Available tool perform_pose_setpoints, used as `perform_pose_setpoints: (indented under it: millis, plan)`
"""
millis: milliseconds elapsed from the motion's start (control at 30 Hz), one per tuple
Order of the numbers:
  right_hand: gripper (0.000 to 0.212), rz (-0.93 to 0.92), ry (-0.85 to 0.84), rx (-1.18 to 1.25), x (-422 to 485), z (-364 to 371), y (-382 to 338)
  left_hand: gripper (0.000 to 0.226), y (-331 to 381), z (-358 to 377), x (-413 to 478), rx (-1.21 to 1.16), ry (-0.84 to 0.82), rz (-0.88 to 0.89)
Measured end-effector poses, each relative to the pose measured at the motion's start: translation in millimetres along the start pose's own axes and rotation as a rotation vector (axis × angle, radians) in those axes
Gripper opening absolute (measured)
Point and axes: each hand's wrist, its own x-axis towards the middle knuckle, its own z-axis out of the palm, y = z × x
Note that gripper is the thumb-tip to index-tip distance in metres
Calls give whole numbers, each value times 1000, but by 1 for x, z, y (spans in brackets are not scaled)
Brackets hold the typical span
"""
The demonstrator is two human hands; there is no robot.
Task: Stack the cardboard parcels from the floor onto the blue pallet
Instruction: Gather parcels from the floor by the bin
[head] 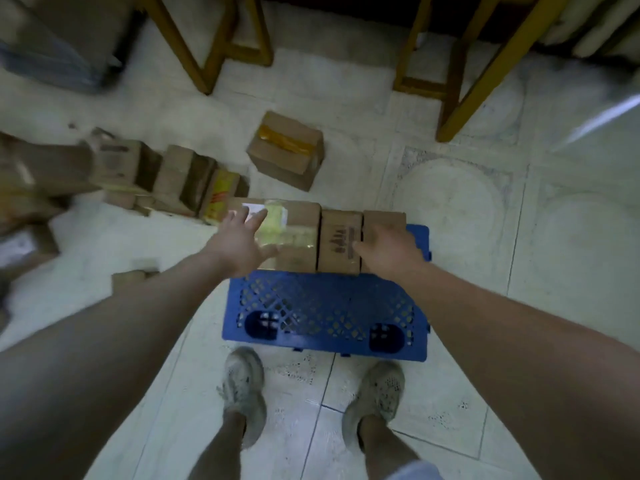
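Three parcels [341, 242] sit on the blue pallet [325, 310]; left hand [242, 242] spread open, right hand's [389, 249] grip unclear.

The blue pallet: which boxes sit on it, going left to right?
On the blue plastic pallet: wide cardboard parcel with white label and tape → narrower cardboard parcel with dark printed symbols → plain cardboard parcel under the right hand.

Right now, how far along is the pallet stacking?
Done: three parcels in a row on the blue pallet's far edge. In hand: left hand on the taped parcel, right hand on the end parcel. Left: a lone floor box and the floor pile.
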Motion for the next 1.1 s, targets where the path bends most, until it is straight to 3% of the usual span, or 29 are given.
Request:
perform_pose_setpoints:
  millis: [67, 267, 400, 600, 800, 1100]
  plan:
    - [59, -45, -29, -41, -43, -22, -37, 83, -18, -45, -49, -56, 45, -60]
    - [72, -122, 14, -133, -148, -54, -172, 78, -111, -154, -177, -176, 130, -120]
    - [68, -156, 89, -129, -203, -31, -282, 78, -203, -204, -251, -209, 218, -151]
    - [64, -380, 112, -190, -261, 18, -428, 78, -352, -265, -344, -253, 327, -265]
    - [63, -471, 35, -291, -266, 51, -533, 78, -449, -291, -382, -385, 403, -348]
    - [60, -519, -90, -349, -200, 114, -671, 77, -571, -314, -373, -464, 370, -568]
